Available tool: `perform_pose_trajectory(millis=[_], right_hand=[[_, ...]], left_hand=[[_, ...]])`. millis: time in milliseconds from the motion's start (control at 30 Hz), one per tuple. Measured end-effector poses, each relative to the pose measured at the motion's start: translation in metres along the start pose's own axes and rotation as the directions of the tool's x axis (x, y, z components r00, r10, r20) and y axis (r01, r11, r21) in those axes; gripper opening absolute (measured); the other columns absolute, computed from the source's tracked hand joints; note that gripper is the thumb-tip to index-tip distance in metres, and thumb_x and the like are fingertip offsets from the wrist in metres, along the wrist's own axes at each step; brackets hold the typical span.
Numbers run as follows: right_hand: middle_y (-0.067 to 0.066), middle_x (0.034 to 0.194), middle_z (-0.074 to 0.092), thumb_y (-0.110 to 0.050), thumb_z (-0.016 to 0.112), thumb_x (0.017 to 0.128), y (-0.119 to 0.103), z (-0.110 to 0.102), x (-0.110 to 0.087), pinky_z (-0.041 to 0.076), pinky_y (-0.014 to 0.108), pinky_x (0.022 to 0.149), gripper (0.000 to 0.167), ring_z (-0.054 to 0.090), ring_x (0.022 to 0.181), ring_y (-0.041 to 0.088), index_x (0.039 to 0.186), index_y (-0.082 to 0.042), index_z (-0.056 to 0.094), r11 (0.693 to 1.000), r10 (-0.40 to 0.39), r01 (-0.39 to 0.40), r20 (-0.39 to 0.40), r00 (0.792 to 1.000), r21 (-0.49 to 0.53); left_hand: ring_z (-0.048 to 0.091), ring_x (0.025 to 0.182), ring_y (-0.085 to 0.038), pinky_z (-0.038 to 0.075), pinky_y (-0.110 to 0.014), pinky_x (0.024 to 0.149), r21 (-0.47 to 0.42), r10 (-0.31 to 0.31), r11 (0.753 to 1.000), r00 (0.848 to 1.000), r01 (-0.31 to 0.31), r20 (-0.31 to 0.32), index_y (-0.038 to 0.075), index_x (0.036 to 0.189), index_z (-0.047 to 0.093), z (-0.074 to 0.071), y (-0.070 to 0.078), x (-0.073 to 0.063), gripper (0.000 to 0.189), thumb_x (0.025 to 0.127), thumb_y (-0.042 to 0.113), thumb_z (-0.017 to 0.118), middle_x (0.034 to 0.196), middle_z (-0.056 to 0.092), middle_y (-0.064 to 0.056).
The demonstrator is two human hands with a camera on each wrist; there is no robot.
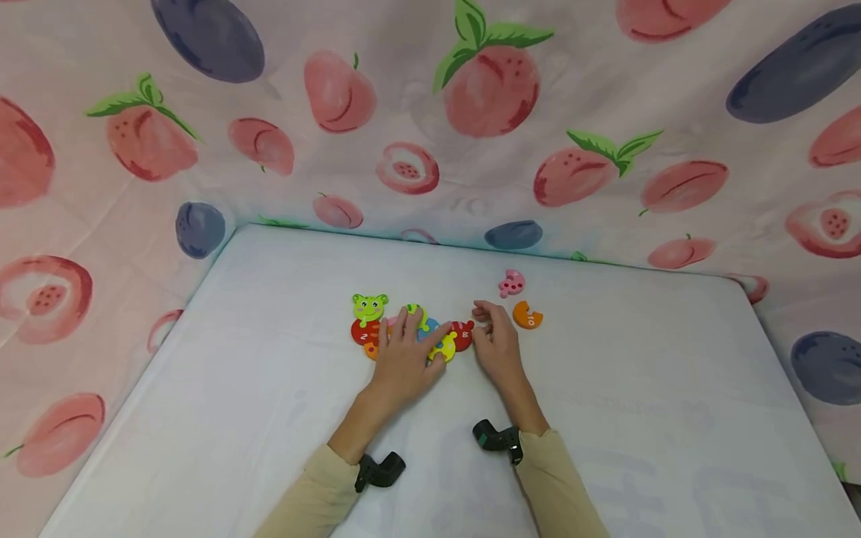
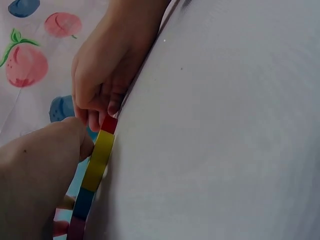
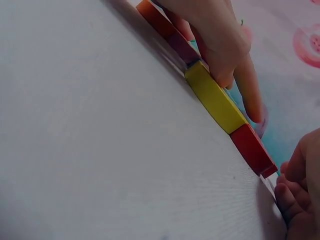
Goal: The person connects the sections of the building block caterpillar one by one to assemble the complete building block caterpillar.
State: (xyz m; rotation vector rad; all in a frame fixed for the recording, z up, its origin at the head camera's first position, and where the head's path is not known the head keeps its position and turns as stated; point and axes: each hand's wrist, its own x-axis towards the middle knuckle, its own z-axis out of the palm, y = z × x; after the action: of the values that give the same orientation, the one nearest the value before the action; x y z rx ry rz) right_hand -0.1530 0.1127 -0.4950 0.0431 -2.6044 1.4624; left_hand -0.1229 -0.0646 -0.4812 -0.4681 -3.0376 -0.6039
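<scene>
A row of joined wooden caterpillar puzzle pieces lies on the table. It runs from a green smiling head piece [image 1: 368, 307] and a red piece numbered 2 [image 1: 364, 333] to a yellow piece [image 1: 445, 347] and a red end piece [image 1: 462, 335]. My left hand [image 1: 406, 359] rests on the middle of the row with its fingers spread, hiding several pieces. Just right of the red end piece is my right hand [image 1: 498, 347], its fingers loosely bent. In the right wrist view its fingertips come close to the red piece [image 3: 253, 149]; contact is unclear.
Beyond the right hand lie a loose orange piece marked 10 [image 1: 528, 316] and a pink dotted piece [image 1: 512, 283]. The white table [image 1: 639, 373] meets a fruit-print cloth [image 1: 484, 179] at its back and left. A black camera is strapped to each wrist.
</scene>
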Motion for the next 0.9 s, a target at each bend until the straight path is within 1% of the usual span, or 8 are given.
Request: perform_pose_trajectory(millis=[67, 200, 333, 433, 500, 667, 733, 900], right_hand=[[0.009, 0.118, 0.06, -0.004, 0.053, 0.09, -0.001, -0.001, 0.0, 0.052, 0.036, 0.093, 0.04, 0.056, 0.108, 0.022, 0.129, -0.008, 0.053, 1.0, 0.023, -0.023, -0.022, 0.999, 0.001], [0.009, 0.121, 0.057, -0.006, 0.052, 0.09, -0.002, -0.002, 0.001, 0.052, 0.036, 0.094, 0.041, 0.055, 0.109, 0.022, 0.13, -0.009, 0.052, 0.998, 0.069, -0.069, -0.05, 0.996, 0.008], [0.009, 0.126, 0.055, -0.006, 0.053, 0.09, -0.001, -0.004, 0.001, 0.052, 0.038, 0.096, 0.042, 0.054, 0.113, 0.022, 0.131, -0.009, 0.052, 0.995, 0.097, -0.096, -0.074, 0.993, 0.008], [0.01, 0.13, 0.053, -0.006, 0.054, 0.089, 0.0, -0.005, 0.003, 0.052, 0.04, 0.097, 0.043, 0.053, 0.117, 0.023, 0.131, -0.008, 0.051, 0.995, 0.104, -0.104, -0.101, 0.989, 0.005], [0.009, 0.131, 0.051, -0.006, 0.055, 0.088, 0.001, -0.005, 0.005, 0.052, 0.04, 0.098, 0.044, 0.051, 0.119, 0.022, 0.132, -0.008, 0.05, 0.994, 0.105, -0.106, -0.111, 0.988, -0.006], [0.01, 0.133, 0.046, -0.008, 0.058, 0.088, 0.006, -0.005, 0.012, 0.052, 0.039, 0.097, 0.048, 0.049, 0.121, 0.022, 0.135, -0.008, 0.046, 0.993, 0.101, -0.108, -0.14, 0.985, -0.045], [0.012, 0.134, 0.044, -0.009, 0.06, 0.088, 0.008, -0.007, 0.014, 0.052, 0.041, 0.097, 0.049, 0.049, 0.12, 0.024, 0.135, -0.006, 0.045, 0.992, 0.103, -0.113, -0.16, 0.982, -0.051], [0.017, 0.134, 0.039, -0.017, 0.063, 0.089, 0.016, -0.014, 0.023, 0.051, 0.043, 0.096, 0.055, 0.048, 0.115, 0.027, 0.138, -0.005, 0.04, 0.99, 0.124, -0.137, -0.223, 0.967, -0.045]], left_hand=[[0.016, 0.149, -0.039, 0.006, -0.066, 0.118, -0.012, -0.002, 1.0, 1.0, 0.002, 0.001, 0.036, 0.144, 0.045, -0.001, 0.002, 0.0, 0.054, 0.09, 0.033, 0.048, 0.157, 0.029, -0.016], [0.015, 0.149, -0.04, 0.006, -0.067, 0.117, -0.005, -0.008, 1.0, 1.0, 0.008, 0.016, 0.036, 0.145, 0.044, -0.001, 0.004, 0.001, 0.054, 0.091, 0.032, 0.047, 0.158, 0.027, -0.017], [0.015, 0.149, -0.039, 0.007, -0.067, 0.117, 0.027, -0.009, 1.0, 1.0, 0.008, 0.017, 0.037, 0.145, 0.044, 0.0, 0.005, 0.002, 0.05, 0.095, 0.042, 0.049, 0.158, 0.027, -0.017], [0.016, 0.148, -0.039, 0.009, -0.069, 0.116, 0.051, -0.006, 0.999, 1.0, 0.005, 0.014, 0.038, 0.145, 0.043, 0.001, 0.005, 0.002, 0.054, 0.093, 0.051, 0.053, 0.157, 0.027, -0.017], [0.016, 0.149, -0.039, 0.009, -0.069, 0.116, 0.06, -0.013, 0.998, 1.0, 0.012, 0.014, 0.039, 0.145, 0.042, 0.001, 0.006, 0.002, 0.057, 0.092, 0.054, 0.055, 0.157, 0.027, -0.017], [0.016, 0.149, -0.039, 0.009, -0.069, 0.116, 0.058, -0.027, 0.998, 0.999, 0.026, 0.02, 0.038, 0.145, 0.042, 0.0, 0.007, 0.001, 0.058, 0.091, 0.052, 0.057, 0.158, 0.026, -0.017], [0.016, 0.149, -0.041, 0.009, -0.069, 0.116, 0.054, -0.02, 0.998, 1.0, 0.019, 0.018, 0.037, 0.145, 0.043, 0.0, 0.008, 0.001, 0.057, 0.092, 0.052, 0.056, 0.157, 0.027, -0.018], [0.015, 0.149, -0.04, 0.008, -0.069, 0.116, 0.05, -0.014, 0.999, 1.0, 0.013, 0.026, 0.037, 0.146, 0.042, 0.001, 0.009, 0.001, 0.058, 0.092, 0.051, 0.057, 0.158, 0.026, -0.019]])
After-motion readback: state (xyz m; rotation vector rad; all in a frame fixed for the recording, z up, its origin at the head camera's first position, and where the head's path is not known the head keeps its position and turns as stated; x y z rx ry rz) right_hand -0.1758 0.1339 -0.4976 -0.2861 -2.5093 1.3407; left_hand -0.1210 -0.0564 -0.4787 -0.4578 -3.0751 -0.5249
